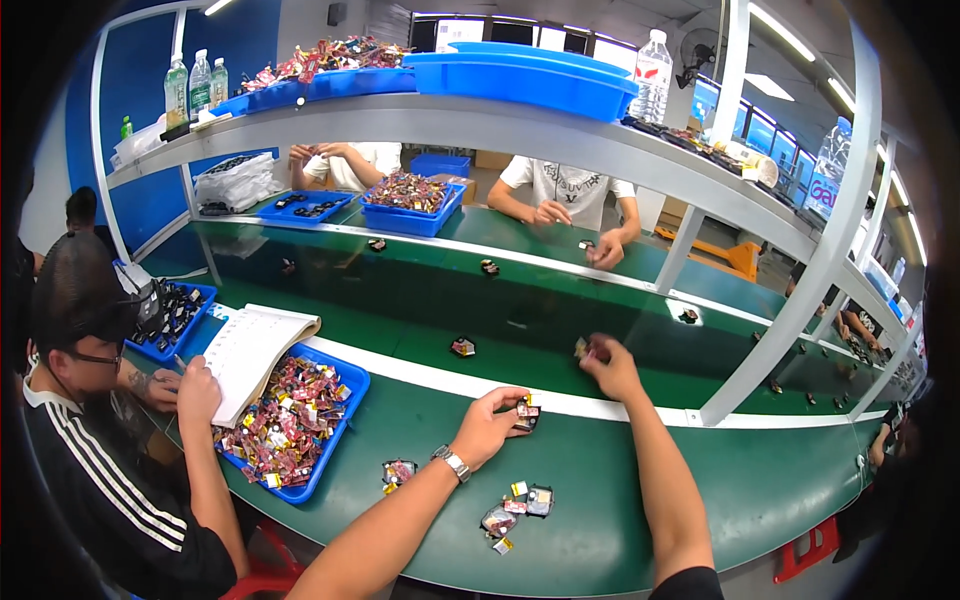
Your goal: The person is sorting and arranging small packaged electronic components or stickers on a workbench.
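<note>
My left hand [485, 430], with a watch on its wrist, is closed on a small electronic module [528, 413] with a black casing and a yellow label, near the white edge strip of the bench. Farther right, my right hand [612, 368] reaches over the dark green belt. Its fingers pinch a small electronic part [583, 349], slightly blurred. On the green bench [620, 500] between my forearms lie a module with a clear face [540, 500] and another module [498, 520], with small yellow-tagged pieces about them. One more module [398, 472] lies beside my left forearm.
A blue tray [362, 385] heaped with red circuit boards stands left, an open notebook [262, 350] over its rim. A person [110, 440] writes there. Single modules [462, 346] lie along the belt. A metal shelf [480, 130] spans above; two persons' hands [606, 248] work beyond.
</note>
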The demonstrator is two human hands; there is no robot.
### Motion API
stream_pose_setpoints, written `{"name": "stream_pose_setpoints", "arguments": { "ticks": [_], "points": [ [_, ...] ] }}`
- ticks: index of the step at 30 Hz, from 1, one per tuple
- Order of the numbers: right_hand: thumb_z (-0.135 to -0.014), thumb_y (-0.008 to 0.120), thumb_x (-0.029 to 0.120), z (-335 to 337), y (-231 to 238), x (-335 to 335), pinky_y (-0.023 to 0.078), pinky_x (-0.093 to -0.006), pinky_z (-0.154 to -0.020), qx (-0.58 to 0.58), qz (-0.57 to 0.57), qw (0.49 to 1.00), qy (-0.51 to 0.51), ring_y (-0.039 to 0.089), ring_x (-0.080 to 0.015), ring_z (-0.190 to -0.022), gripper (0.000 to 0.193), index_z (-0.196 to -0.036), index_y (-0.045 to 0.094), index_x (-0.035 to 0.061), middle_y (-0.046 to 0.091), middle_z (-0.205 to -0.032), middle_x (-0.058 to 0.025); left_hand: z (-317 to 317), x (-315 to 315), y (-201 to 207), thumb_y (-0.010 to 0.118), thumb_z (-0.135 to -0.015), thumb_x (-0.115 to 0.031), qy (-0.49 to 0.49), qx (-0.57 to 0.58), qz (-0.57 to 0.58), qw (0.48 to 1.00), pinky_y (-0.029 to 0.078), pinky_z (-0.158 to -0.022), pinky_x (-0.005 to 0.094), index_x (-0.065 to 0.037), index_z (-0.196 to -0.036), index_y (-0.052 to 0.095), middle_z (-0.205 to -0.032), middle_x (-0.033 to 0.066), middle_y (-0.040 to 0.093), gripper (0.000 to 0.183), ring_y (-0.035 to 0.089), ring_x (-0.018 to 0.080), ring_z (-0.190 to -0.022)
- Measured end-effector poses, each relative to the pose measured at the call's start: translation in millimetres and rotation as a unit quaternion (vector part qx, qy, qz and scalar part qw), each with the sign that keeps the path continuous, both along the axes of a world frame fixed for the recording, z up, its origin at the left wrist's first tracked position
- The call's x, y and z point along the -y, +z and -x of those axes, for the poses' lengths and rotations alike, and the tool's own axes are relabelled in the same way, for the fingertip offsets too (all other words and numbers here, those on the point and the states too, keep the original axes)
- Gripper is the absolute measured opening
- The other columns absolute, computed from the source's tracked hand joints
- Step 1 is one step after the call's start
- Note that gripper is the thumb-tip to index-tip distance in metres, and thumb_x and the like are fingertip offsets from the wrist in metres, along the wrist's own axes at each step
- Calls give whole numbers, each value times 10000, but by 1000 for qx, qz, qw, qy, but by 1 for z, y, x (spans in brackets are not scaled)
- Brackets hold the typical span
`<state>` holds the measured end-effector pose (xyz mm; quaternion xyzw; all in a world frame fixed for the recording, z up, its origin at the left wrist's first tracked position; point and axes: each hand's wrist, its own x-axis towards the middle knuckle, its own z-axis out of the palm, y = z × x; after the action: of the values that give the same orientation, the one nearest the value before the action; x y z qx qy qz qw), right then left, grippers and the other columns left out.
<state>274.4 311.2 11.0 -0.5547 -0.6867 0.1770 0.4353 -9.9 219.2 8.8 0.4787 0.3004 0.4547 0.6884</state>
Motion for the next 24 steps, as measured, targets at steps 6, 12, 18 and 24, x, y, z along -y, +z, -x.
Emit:
{"name": "stream_pose_setpoints", "arguments": {
  "ticks": [6,12,18,24],
  "points": [
    [-751,770,131,50,25,139,420,-406,-1026,123,54,984,118,556,-314,-1121,560,-1272,584,37,655,-1159,-142,-3,-2,3,501,-960,31,-9,18,8,1000,582,-889,349,-17,-1233,483,-1159,118,621,278,636,196,-1074],
    [-805,720,90,87,55,162,404,-407,-1047,123,-76,986,78,499,-320,-1214,514,-1299,582,96,557,-1303,-132,-8,5,8,489,-970,19,-21,11,-6,1000,582,-914,358,-7,-1308,497,-1241,103,586,339,612,194,-1118],
    [-808,722,98,106,28,145,530,-362,-823,104,-160,979,71,603,-249,-1000,210,-1017,711,115,621,-1133,-45,-9,11,6,476,-963,46,-45,-22,-13,999,577,-931,349,5,-1277,501,-1229,109,591,318,617,194,-1102],
    [-734,763,48,94,31,142,512,-370,-764,86,-132,986,50,607,-266,-869,170,-864,655,56,622,-896,-77,-8,8,7,487,-958,48,-42,-16,-9,999,585,-897,327,1,-1251,507,-1221,121,586,298,618,192,-1077]
  ]
}}
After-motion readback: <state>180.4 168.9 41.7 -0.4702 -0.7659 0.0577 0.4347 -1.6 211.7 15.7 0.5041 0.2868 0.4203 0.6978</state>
